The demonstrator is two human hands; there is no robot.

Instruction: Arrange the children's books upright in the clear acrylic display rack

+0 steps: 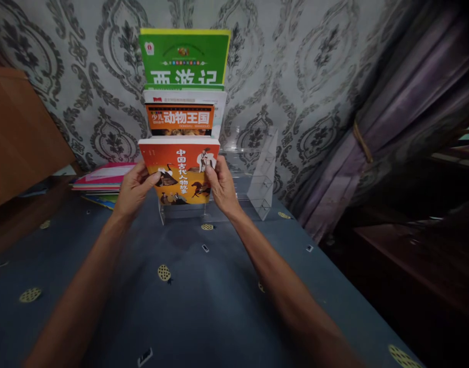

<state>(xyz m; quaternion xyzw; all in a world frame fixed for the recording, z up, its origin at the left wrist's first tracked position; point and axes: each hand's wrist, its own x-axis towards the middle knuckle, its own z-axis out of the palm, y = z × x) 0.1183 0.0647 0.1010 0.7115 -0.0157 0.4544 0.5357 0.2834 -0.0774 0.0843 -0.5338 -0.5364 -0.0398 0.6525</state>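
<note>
Both hands grip an orange and yellow book with white Chinese lettering, its cover facing me. My left hand closes on the left edge, thumb on the cover. On the right edge, my right hand holds it the same way. The book is upright at the front of a clear tiered rack, partly covering it. Behind it in the rack's left half stand an orange-topped book, a white book and a tall green book. Whether the held book rests on the rack is hidden.
Colourful flat books or folders are stacked left of the rack. A brown wooden piece stands at far left. The dark blue cloth bears pineapple prints. Behind are patterned wallpaper and a tied curtain at right.
</note>
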